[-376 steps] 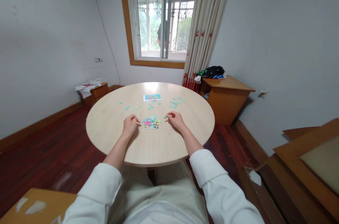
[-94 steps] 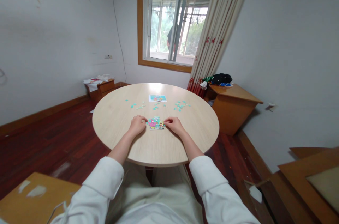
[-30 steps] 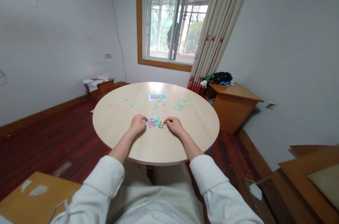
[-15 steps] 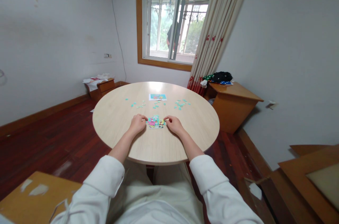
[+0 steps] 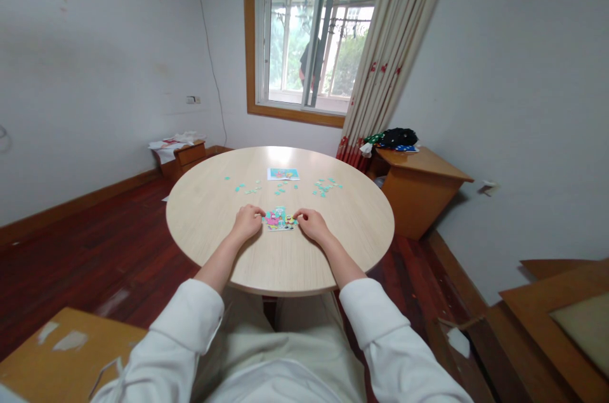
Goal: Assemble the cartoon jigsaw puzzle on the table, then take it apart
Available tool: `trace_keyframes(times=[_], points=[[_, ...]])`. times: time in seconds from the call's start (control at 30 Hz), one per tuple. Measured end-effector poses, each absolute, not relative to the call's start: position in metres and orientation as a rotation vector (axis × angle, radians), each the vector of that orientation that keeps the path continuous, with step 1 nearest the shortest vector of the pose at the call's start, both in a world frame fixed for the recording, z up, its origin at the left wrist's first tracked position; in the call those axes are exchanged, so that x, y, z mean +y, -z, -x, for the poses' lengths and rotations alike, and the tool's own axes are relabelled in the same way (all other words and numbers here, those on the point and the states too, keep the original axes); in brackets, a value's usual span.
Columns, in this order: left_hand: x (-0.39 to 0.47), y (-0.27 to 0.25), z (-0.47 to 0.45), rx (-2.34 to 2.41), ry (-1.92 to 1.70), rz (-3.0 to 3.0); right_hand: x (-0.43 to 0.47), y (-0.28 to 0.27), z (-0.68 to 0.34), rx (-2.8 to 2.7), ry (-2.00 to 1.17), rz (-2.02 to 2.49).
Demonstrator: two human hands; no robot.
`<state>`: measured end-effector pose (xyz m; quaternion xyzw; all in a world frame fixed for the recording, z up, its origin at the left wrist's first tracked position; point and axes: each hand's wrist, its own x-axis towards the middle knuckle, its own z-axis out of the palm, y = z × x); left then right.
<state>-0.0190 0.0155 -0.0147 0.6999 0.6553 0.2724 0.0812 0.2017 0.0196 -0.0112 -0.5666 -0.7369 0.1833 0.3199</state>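
Puzzle (image 5: pixel 280 219), left hand (image 5: pixel 248 223) at its left edge, right hand (image 5: pixel 312 223), earlier apart, now at its right; fingers bent, grip indeterminable.

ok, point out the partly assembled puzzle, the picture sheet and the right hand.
Partly assembled puzzle (image 5: pixel 280 219): head view, middle of its picture side.
Picture sheet (image 5: pixel 284 174): head view, middle of its printed face.
Right hand (image 5: pixel 311 222): head view, back of the hand.

Partly assembled cartoon jigsaw (image 5: pixel 280 220) fills gap between left hand (image 5: pixel 248 221) and right hand (image 5: pixel 311 223), blocking straight passage. Beyond fingertips, loose jigsaw pieces (image 5: pixel 323 195) scatter across way; picture sheet (image 5: pixel 284 174) farther behind. Open tabletop (image 5: pixel 283 263) bodyward of hands, also outward of each.
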Motion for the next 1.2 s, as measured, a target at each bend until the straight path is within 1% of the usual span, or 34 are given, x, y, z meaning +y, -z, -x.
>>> trace_keyframes(times=[0.73, 1.0, 1.2], points=[[0.0158, 0.0136, 0.0192, 1.928, -0.850, -2.087, 0.0147, 0.0039, -0.2002, -1.947, -0.493, 1.519], [0.0164, 0.0102, 0.0202, 1.880, -1.112, -1.895, 0.0153, 0.0057, -0.2014, -1.943, -0.482, 1.514], [0.0126, 0.0053, 0.0216, 1.881, -1.192, -1.744, 0.0190, 0.0099, -0.2030, -1.924, -0.492, 1.483]])
